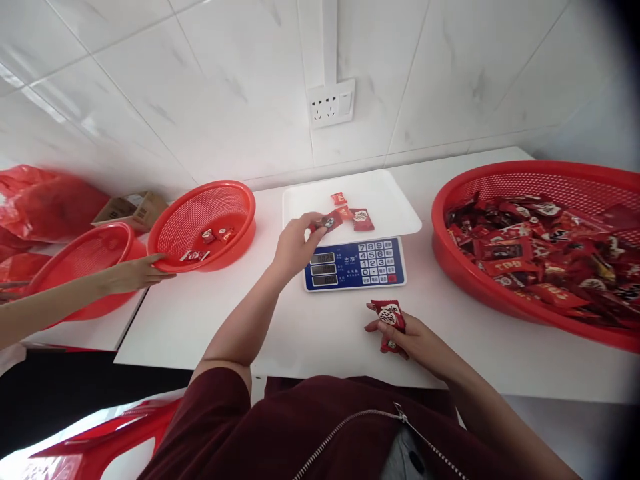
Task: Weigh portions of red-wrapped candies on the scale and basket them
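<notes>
My left hand (295, 245) reaches over the white pan (395, 200) of a blue-faced electronic scale (355, 264) and pinches a red candy packet (330, 221) at the pan's front left. Three more red packets (361, 219) lie on the pan. My right hand (410, 340) rests on the white table near its front edge, closed on a small bunch of red packets (389, 317). A big red basket (530, 175) at the right is filled with many red packets.
A smaller red basket (220, 200) left of the scale holds a few packets; another person's hand (135, 273) grips its rim. Behind that sit a second red basket (95, 243), a cardboard box (133, 208) and red plastic bags (45, 200). A wall socket (331, 103) is above the scale.
</notes>
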The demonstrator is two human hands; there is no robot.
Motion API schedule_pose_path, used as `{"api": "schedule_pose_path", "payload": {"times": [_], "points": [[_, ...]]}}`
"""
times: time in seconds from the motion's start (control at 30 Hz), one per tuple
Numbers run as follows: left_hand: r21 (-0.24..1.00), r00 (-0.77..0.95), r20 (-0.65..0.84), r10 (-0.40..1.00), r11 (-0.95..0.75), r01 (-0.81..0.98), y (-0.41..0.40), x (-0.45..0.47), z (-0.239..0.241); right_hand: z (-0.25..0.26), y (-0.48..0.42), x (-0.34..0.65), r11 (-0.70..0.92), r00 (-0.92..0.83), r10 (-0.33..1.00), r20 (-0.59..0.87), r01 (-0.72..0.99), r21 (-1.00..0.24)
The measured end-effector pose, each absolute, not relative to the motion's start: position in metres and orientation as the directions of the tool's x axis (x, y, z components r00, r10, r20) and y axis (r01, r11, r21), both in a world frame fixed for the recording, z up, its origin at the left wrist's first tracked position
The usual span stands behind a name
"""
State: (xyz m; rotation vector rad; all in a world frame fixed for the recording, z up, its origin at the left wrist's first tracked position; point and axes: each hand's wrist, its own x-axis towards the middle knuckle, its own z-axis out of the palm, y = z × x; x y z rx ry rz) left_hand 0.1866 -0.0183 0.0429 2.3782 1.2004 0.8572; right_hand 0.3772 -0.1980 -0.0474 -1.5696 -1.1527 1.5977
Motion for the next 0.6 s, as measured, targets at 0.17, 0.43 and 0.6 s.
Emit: {"api": "schedule_pose_path", "payload": {"times": [0.17,0.43,0.6], "points": [[0.358,0.645,0.308,0.699,-0.713,0.603,0.013,0.213,0.042,-0.055,-0.198,0.379,-0.435,-0.086,0.889,-0.449,0.142,-0.889],[0.268,0.795,0.014,0.607,-0.768,0.582,0.044,0.264,0.040,-0.053,-0.193,0.377,-0.451,-0.082,0.885,-0.458,0.091,-0.888],[0.222,0.777,-0.060,0.627,-0.750,0.622,0.055,0.274,0.030,-0.055,-0.198,0.376,-0.428,-0.051,0.900,-0.433,0.088,-0.899]]}}
